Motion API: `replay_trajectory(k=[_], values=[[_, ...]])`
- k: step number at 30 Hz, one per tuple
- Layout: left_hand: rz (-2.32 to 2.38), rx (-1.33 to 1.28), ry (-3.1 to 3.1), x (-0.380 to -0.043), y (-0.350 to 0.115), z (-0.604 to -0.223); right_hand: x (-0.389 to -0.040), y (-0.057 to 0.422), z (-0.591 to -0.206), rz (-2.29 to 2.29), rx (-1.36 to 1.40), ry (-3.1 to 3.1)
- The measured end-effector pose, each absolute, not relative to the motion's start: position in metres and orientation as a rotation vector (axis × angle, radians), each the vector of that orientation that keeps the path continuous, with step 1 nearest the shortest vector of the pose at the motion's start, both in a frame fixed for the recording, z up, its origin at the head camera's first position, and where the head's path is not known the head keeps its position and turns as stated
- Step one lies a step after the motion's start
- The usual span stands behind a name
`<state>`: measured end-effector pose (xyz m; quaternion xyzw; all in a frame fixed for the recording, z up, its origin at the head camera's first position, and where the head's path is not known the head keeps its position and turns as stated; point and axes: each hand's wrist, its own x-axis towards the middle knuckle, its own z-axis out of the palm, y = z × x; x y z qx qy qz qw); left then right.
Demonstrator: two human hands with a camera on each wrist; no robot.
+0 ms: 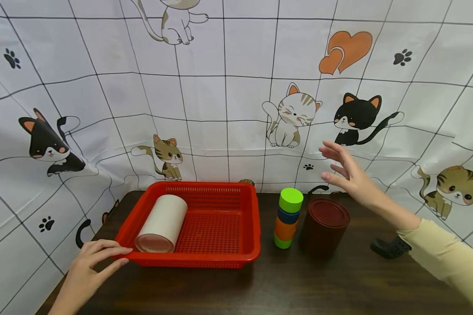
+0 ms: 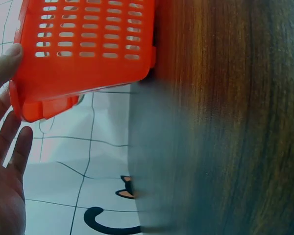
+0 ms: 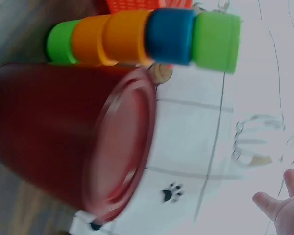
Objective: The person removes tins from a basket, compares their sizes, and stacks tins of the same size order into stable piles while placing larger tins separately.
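A red plastic basket (image 1: 210,261) with slotted walls sits on the dark table. My left hand (image 1: 87,272) pinches its front left corner, with the thumb (image 2: 7,61) against the rim and the other fingers spread loosely. Inside, on the left, a white cylinder (image 1: 163,221) lies on its side. My right hand (image 1: 344,173) is raised above and behind a dark red lidded canister (image 1: 325,227), apart from it, fingers parted and holding nothing. Left of the canister stands a narrow stack of green, blue and orange cylindrical pieces (image 1: 287,218), seen larger in the right wrist view.
A dark wooden table (image 1: 299,288) runs up to a white sheet (image 1: 228,96) printed with grid lines and cartoon cats, which hangs behind and at both sides. A black object (image 1: 390,248) shows beneath the right forearm, its kind unclear.
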<state>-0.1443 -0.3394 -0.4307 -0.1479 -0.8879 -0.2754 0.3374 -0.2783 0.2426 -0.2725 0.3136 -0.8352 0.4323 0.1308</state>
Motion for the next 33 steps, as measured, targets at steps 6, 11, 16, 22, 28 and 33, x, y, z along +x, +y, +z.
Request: replay_trajectory(k=[6,11,16,22,28,33], values=[[-0.737,-0.365,-2.321,-0.145,-0.339,-0.430,-0.290,0.210,-0.246,1.137,1.027,-2.509],[-0.774,-0.319,-2.353,-0.146,-0.340,-0.431,-0.296,0.181,-0.229,0.994,1.102,-2.590],[-0.782,-0.328,-2.369,-0.146,-0.341,-0.430,-0.297,0.146,-0.218,0.860,1.199,-2.638],[-0.754,-0.381,-2.376,-0.146,-0.342,-0.429,-0.301,0.107,-0.216,0.747,1.328,-2.675],[-0.741,-0.401,-2.375,-0.148,-0.345,-0.430,-0.305,0.077,-0.218,0.683,1.470,-2.674],[-0.756,-0.364,-2.397,-0.146,-0.344,-0.429,-0.306,0.044,-0.222,0.577,1.566,-2.676]])
